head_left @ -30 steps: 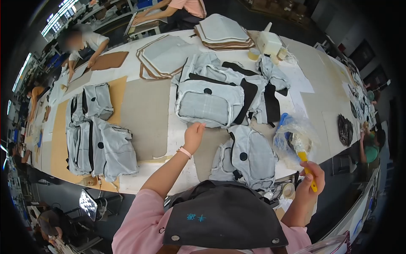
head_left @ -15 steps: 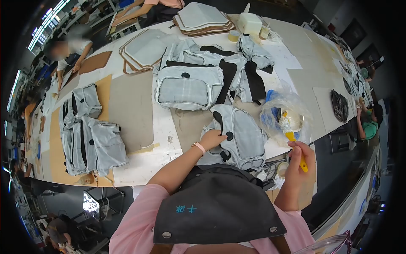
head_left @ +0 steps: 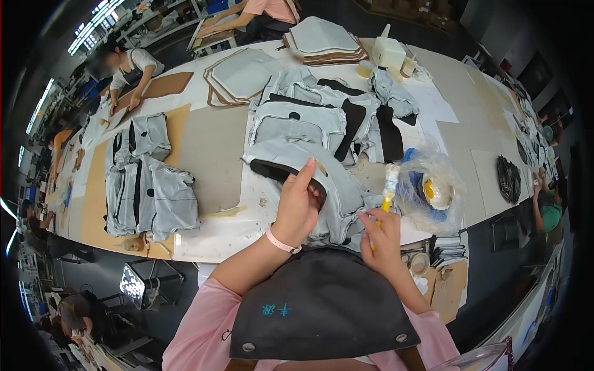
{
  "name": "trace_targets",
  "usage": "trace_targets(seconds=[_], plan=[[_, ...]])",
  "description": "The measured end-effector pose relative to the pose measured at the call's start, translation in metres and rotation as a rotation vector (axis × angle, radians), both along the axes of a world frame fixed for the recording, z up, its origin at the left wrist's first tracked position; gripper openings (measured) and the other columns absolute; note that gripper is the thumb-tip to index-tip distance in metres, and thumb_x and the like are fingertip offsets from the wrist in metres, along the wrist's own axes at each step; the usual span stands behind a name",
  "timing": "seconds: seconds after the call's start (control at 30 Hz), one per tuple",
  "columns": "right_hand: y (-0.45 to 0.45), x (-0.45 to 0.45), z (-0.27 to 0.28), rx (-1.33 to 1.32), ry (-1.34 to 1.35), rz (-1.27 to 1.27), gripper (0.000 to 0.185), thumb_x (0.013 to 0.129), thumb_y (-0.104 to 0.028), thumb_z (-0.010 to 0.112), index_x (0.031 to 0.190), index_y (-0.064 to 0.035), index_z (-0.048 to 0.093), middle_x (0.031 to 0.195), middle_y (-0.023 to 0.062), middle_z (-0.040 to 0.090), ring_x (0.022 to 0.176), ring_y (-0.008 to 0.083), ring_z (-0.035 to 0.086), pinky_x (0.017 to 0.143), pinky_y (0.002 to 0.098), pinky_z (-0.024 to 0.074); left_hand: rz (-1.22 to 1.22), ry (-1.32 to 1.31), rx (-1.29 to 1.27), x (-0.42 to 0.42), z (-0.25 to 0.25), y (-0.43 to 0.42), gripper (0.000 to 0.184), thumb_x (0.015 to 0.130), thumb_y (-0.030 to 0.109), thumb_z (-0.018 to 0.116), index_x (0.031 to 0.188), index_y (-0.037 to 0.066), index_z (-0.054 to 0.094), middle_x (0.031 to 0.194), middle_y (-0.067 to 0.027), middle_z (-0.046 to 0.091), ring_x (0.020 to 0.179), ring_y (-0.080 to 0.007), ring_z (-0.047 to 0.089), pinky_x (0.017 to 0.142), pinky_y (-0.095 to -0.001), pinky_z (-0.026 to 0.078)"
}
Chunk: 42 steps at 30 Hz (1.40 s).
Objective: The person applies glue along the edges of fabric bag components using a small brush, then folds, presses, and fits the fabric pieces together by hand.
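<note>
My left hand point(head_left: 296, 207) is closed on the edge of a light grey bag piece point(head_left: 340, 185), lifting and turning it so a dark strip point(head_left: 272, 169) along its rim shows. The fingers behind the fabric are partly hidden. In my right hand point(head_left: 385, 238) is a yellow-handled brush point(head_left: 388, 199), held upright, its bristles coated white. The hand sits close to the right side of the bag piece. Beyond it, a bowl of white paste point(head_left: 440, 191) stands in clear plastic film with something blue around it.
More grey bag pieces point(head_left: 297, 127) lie just behind, and others point(head_left: 151, 191) at the left. Stacks of flat panels point(head_left: 322, 37) stand at the back near a white container point(head_left: 390, 52). Tape rolls point(head_left: 419, 264) lie by the front edge. A co-worker point(head_left: 133, 68) handles a brown panel.
My left hand has raised and flipped the bag piece's edge. The brush has come out of the bowl and moved left beside the bag piece. The view has shifted slightly.
</note>
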State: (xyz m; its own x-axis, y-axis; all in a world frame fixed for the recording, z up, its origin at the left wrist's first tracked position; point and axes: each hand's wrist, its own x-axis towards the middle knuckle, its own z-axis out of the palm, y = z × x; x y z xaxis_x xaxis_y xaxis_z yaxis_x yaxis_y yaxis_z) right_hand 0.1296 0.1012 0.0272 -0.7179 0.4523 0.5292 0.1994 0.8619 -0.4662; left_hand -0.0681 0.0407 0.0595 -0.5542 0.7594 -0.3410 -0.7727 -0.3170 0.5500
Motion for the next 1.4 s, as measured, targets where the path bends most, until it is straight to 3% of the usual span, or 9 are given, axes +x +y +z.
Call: trace_targets(seconds=[0.23,0.5,0.73,0.87,0.93,1.0,1.2,1.23,1.4], plan=[[-0.009,-0.017,-0.028,-0.012,-0.093,0.066,0.071,0.058,-0.038,0.081,0.115,-0.0058,0.055,0.111,0.0118,0.048,0.093,0.0313,0.043,0.078,0.0393,0.0407,0.085,-0.115,0.044,-0.003,0.015,-0.024,0.026,0.088,0.026,0.063,0.069,0.014,0.05,0.059,0.0039,0.048,0.058,-0.0092,0.047,0.061,-0.0233,0.04],[-0.01,-0.044,-0.023,0.124,0.063,0.09,0.072,0.058,-0.037,0.081,0.113,-0.0023,0.052,0.112,0.0151,0.047,0.095,0.0355,0.043,0.08,0.0443,0.0382,0.199,-0.205,0.219,-0.006,0.027,-0.038,0.019,0.089,0.024,0.061,0.075,0.012,0.056,0.062,0.0032,0.052,0.057,-0.0076,0.049,0.06,-0.0232,0.043],[0.001,-0.048,-0.017,-0.243,0.265,0.155,0.017,0.075,-0.002,0.062,0.086,0.0011,0.05,0.104,0.0158,0.048,0.095,0.0307,0.046,0.085,0.039,0.0367,0.032,-0.126,0.321,-0.01,0.022,-0.048,0.029,0.091,0.034,0.056,0.073,0.012,0.053,0.067,0.0023,0.051,0.067,-0.0093,0.05,0.069,-0.024,0.044],[-0.005,-0.054,0.001,-0.36,0.284,0.073,0.009,0.083,-0.004,0.053,0.079,0.0005,0.047,0.1,0.0143,0.047,0.093,0.0246,0.047,0.085,0.0316,0.0355,-0.094,0.243,0.08,-0.015,0.024,-0.062,0.023,0.092,0.031,0.056,0.086,0.01,0.053,0.074,0.0033,0.051,0.072,-0.0073,0.05,0.073,-0.0234,0.044],[-0.006,-0.055,-0.001,-0.392,0.283,0.038,0.01,0.085,-0.005,0.051,0.077,0.0001,0.046,0.098,0.0136,0.048,0.09,0.0232,0.046,0.083,0.0302,0.0356,-0.069,0.776,-0.044,-0.016,-0.034,-0.067,0.018,0.091,0.026,0.057,0.087,0.009,0.052,0.072,0.0036,0.049,0.066,-0.0042,0.045,0.061,-0.0186,0.039],[-0.004,-0.054,-0.018,-0.406,0.268,0.056,0.011,0.085,-0.005,0.05,0.077,0.0,0.045,0.097,0.0131,0.048,0.088,0.0226,0.046,0.082,0.0295,0.0354,-0.15,1.022,-0.199,-0.02,-0.065,-0.089,0.018,0.092,0.023,0.055,0.087,0.007,0.051,0.078,0.0022,0.052,0.068,-0.0054,0.045,0.063,-0.0185,0.039],[-0.008,-0.055,-0.022,-0.474,0.272,0.071,0.01,0.084,-0.005,0.051,0.077,-0.0001,0.046,0.096,0.0136,0.048,0.086,0.024,0.047,0.079,0.0316,0.037,-0.321,0.651,-0.185,-0.008,-0.073,-0.119,0.01,0.093,0.015,0.053,0.096,0.005,0.052,0.084,0.0005,0.054,0.067,-0.0045,0.046,0.063,-0.0189,0.04],[-0.008,-0.057,-0.02,-0.465,0.266,0.09,0.01,0.084,-0.005,0.052,0.078,-0.0001,0.047,0.096,0.0141,0.048,0.085,0.025,0.047,0.078,0.0327,0.0378,-0.284,0.615,-0.137,0.0,-0.069,-0.118,0.02,0.093,0.014,0.052,0.111,0.006,0.048,0.094,-0.001,0.053,0.071,-0.0051,0.049,0.066,-0.0197,0.041],[-0.016,-0.068,-0.01,-0.406,0.274,0.144,0.01,0.084,-0.007,0.054,0.078,-0.0009,0.049,0.096,0.0138,0.05,0.084,0.0243,0.048,0.076,0.0318,0.038,-0.317,0.598,0.049,0.01,-0.085,-0.104,0.036,0.089,0.008,0.058,0.121,0.006,0.042,0.104,0.0014,0.047,0.087,-0.0028,0.048,0.073,-0.0189,0.042]])
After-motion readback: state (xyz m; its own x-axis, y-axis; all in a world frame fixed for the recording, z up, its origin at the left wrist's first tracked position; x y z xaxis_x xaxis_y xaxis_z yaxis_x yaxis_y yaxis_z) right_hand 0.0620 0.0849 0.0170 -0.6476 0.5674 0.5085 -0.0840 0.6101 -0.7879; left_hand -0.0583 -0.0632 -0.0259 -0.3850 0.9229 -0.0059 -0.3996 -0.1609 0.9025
